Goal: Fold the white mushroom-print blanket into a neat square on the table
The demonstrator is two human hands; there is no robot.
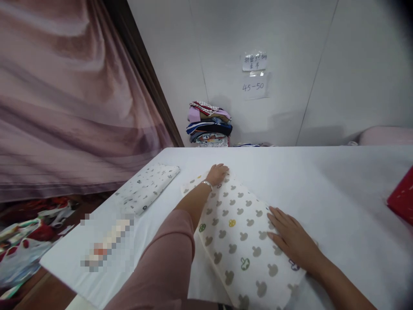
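Both my hands are flat on a cream cloth point(240, 232) spread across the white bench point(322, 181). The cloth looks like soft cotton, printed all over with grey mouse-head shapes, plus a few in yellow, green and navy. It runs diagonally from the far middle of the bench toward the near edge, a long rounded rectangle with a soft, slightly wavy border.

My left hand point(217, 173) is stretched out to the far end of it, palm down, fingers loose and not gripping anything, just resting on the fabric. There's a silver bracelet point(207, 184) on that wrist and my pink sleeve point(161, 267) bunches up near the elbow. My right hand point(292, 239) lies open and flat on the near right side, fingers spread a little, pressing on the cloth.

Off to the left sits another folded cloth point(146, 188), white with small dark prints, a neat narrow rectangle lying apart from the one I'm touching. The bench cover is smooth, matte white. Against the wall behind there's a stack of folded clothes point(209, 125) in mixed colours, two paper notes point(254, 73) taped above it, and a dusty pink curtain point(64, 99) hanging in heavy folds on the left. A red thing point(402, 198) pokes in at the right edge.
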